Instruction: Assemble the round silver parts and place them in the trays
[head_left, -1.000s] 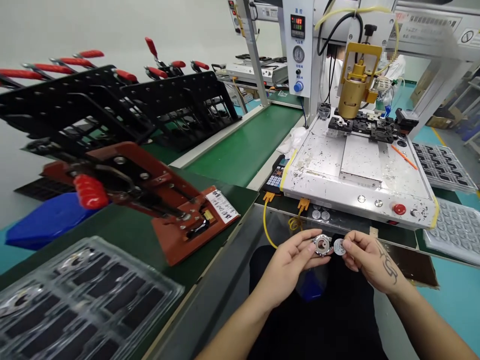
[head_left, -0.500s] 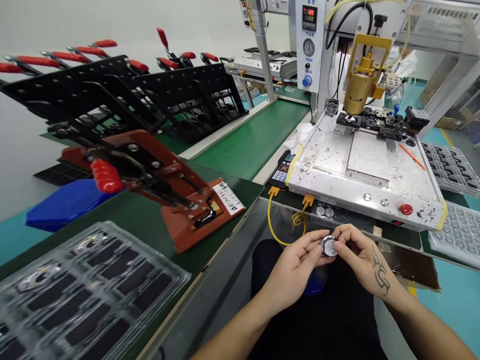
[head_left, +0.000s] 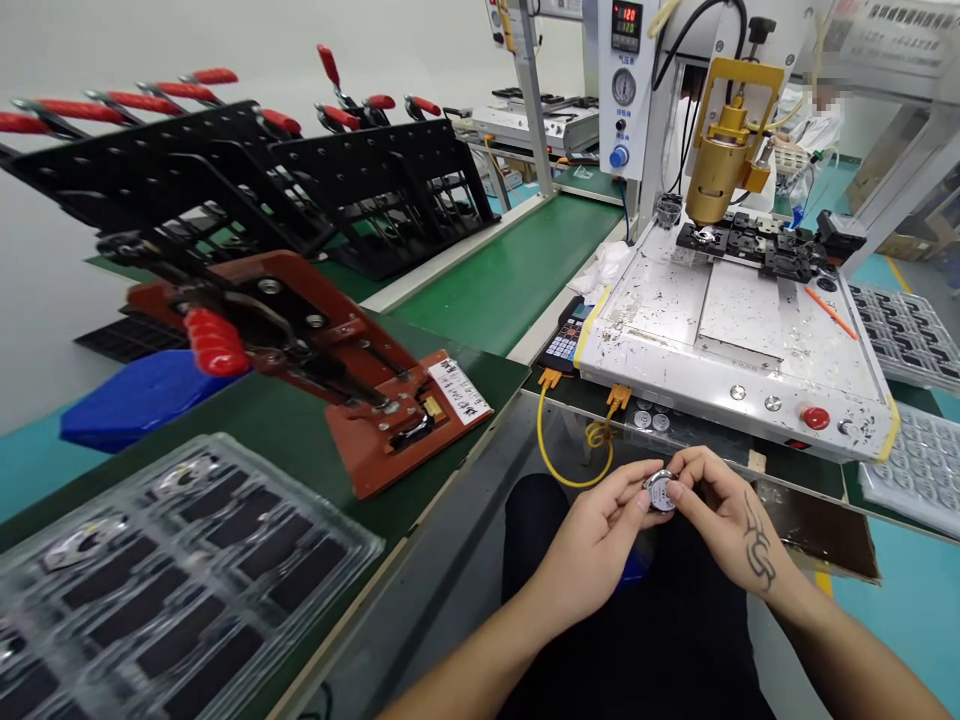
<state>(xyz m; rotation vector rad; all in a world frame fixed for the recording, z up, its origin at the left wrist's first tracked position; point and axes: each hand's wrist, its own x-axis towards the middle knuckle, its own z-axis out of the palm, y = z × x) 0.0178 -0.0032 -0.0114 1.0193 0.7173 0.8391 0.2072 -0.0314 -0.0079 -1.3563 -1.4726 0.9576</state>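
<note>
Over my lap, both hands hold a small round silver part point(head_left: 660, 492) with a shiny rim and a pale printed face turned up. My left hand point(head_left: 596, 545) grips its left side between thumb and curled fingers. On the right edge, my right hand point(head_left: 726, 520) pinches with thumb and fingertips. The fingers hide part of the rim. What kind of part it is, I cannot tell. To the left, a brown toggle-clamp fixture point(head_left: 360, 400) with a red handle stands on the green bench, apart from both hands.
A clear plastic tray point(head_left: 360, 550) with shiny metal pieces lies at lower left. Ahead stands a white press machine point(head_left: 660, 345) with a gold head point(head_left: 716, 170); a yellow cable point(head_left: 541, 440) loops below. Trays of round discs point(head_left: 915, 460) are at right, black clamp fixtures point(head_left: 360, 170) at back left.
The view has shifted slightly. Both hands keep the same hold on the round silver part, with little visible movement.
</note>
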